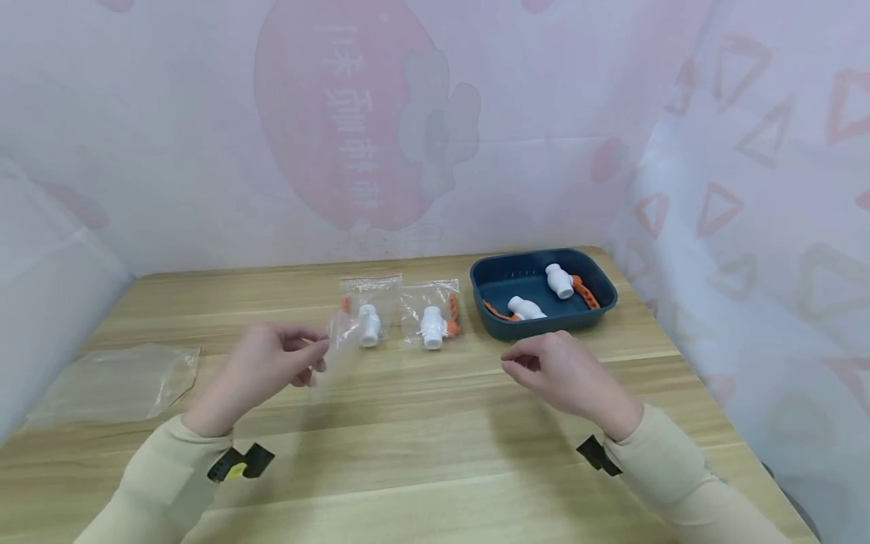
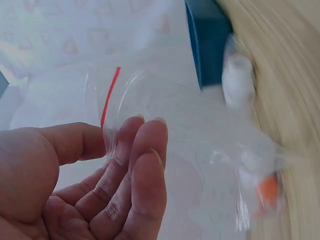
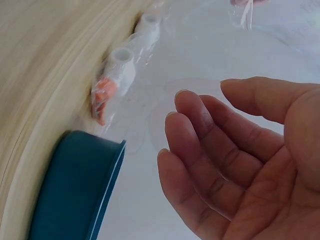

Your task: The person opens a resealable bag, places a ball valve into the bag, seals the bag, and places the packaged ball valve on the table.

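My left hand (image 1: 275,355) pinches a clear zip bag (image 2: 195,115) by its red-striped edge, between thumb and fingers; the bag hangs above the table and looks flat. My right hand (image 1: 560,374) is in the air in front of the dark blue basket (image 1: 485,310), fingers loosely bent, and the right wrist view shows nothing in it. Two bagged white ball valves with orange handles, a left one (image 1: 370,326) and a right one (image 1: 433,328), lie side by side beyond the hands. Inside the basket are two unbagged valves, one at the back (image 1: 559,281) and one at the front (image 1: 526,308).
More clear zip bags (image 1: 115,381) lie flat at the table's left side. The wooden table (image 1: 408,468) ends at a pale printed curtain (image 1: 544,189) behind, with curtain also along both sides.
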Available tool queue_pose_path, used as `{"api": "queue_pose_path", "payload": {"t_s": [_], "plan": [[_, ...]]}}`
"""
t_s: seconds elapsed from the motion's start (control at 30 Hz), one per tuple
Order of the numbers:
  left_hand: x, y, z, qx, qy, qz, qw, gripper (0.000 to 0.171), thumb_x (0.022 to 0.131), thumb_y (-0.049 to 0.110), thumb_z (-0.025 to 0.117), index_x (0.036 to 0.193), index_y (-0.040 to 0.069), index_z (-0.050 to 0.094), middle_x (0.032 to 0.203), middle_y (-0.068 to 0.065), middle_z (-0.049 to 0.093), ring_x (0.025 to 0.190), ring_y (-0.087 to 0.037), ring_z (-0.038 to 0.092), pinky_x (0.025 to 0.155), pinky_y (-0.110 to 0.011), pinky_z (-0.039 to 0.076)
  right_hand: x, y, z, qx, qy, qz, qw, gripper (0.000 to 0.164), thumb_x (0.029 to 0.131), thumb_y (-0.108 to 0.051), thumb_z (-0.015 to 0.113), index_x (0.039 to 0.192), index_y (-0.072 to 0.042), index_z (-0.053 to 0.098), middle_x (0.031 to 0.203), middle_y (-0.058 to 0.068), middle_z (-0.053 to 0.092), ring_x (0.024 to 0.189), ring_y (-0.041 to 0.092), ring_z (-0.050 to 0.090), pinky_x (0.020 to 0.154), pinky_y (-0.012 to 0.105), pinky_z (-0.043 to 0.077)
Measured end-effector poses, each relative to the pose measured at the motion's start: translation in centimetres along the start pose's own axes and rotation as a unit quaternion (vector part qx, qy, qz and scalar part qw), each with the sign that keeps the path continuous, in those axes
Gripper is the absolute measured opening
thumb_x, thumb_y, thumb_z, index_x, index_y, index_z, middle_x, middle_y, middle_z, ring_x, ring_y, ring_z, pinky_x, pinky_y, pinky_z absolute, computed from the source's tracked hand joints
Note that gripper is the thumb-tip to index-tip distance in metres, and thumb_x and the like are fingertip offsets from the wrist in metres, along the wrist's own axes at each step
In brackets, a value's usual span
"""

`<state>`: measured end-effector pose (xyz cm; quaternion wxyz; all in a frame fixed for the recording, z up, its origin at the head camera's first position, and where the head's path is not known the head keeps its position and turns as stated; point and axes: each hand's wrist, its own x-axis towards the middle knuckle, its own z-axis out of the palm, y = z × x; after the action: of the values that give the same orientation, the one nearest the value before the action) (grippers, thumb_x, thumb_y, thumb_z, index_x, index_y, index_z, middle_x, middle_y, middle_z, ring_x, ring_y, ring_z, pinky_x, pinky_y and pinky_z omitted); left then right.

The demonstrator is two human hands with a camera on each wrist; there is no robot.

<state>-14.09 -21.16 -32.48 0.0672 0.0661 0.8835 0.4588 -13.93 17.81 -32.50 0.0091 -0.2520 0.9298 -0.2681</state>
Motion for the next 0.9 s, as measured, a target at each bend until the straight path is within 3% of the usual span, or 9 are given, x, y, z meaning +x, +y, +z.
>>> {"api": "queue_pose_path", "payload": {"t_s": [0.27, 0.5, 0.6, 0.73, 0.9], "plan": [[-0.5, 3.0, 4.0, -0.118, -0.084, 0.017, 0.9893, 0.023, 0.094, 0.012, 0.067, 0.108, -0.006, 0.063, 0.080, -0.013, 0.072, 0.065, -0.029, 0.068, 0.062, -0.038, 0.059, 0.2, -2.5, 1.0, 0.047, -0.001, -0.029, 0.998, 0.012, 0.094, -0.015, 0.069, 0.101, -0.009, 0.077, 0.080, -0.009, 0.069, 0.069, 0.000, 0.060, 0.064, 0.022, 0.053], [-1.2, 5.3, 7.6, -0.198, -0.175, 0.016, 0.9643, 0.020, 0.094, 0.010, 0.065, 0.103, -0.005, 0.054, 0.078, -0.015, 0.071, 0.064, -0.026, 0.068, 0.063, -0.047, 0.059, -0.4, -5.3, 1.7, 0.088, 0.026, -0.070, 0.993, 0.013, 0.095, -0.016, 0.068, 0.100, -0.008, 0.076, 0.081, -0.009, 0.070, 0.071, -0.001, 0.062, 0.066, 0.023, 0.055], [-1.5, 6.0, 8.8, -0.222, -0.188, 0.017, 0.9564, 0.019, 0.095, 0.010, 0.064, 0.102, -0.004, 0.053, 0.077, -0.016, 0.070, 0.062, -0.026, 0.069, 0.063, -0.047, 0.059, -0.8, -6.1, 1.7, 0.086, 0.044, -0.076, 0.992, 0.014, 0.095, -0.018, 0.068, 0.100, -0.008, 0.076, 0.080, -0.009, 0.070, 0.070, -0.001, 0.062, 0.065, 0.023, 0.054], [-1.6, 6.7, 10.1, -0.244, -0.197, 0.022, 0.9492, 0.019, 0.097, 0.012, 0.063, 0.099, -0.003, 0.051, 0.075, -0.017, 0.070, 0.061, -0.026, 0.069, 0.063, -0.046, 0.059, -1.2, -7.0, 1.8, 0.096, 0.064, -0.050, 0.992, 0.023, 0.097, -0.027, 0.066, 0.103, -0.008, 0.076, 0.082, -0.009, 0.070, 0.067, 0.001, 0.061, 0.062, 0.022, 0.053], [-1.7, 7.2, 11.2, -0.268, -0.206, 0.022, 0.9407, 0.017, 0.100, 0.012, 0.059, 0.102, -0.003, 0.049, 0.078, -0.017, 0.070, 0.060, -0.023, 0.068, 0.061, -0.040, 0.059, -1.8, -8.1, 1.9, 0.100, 0.060, -0.029, 0.993, 0.039, 0.096, -0.042, 0.064, 0.110, -0.007, 0.073, 0.084, -0.009, 0.070, 0.063, -0.002, 0.060, 0.058, 0.021, 0.051]]}}
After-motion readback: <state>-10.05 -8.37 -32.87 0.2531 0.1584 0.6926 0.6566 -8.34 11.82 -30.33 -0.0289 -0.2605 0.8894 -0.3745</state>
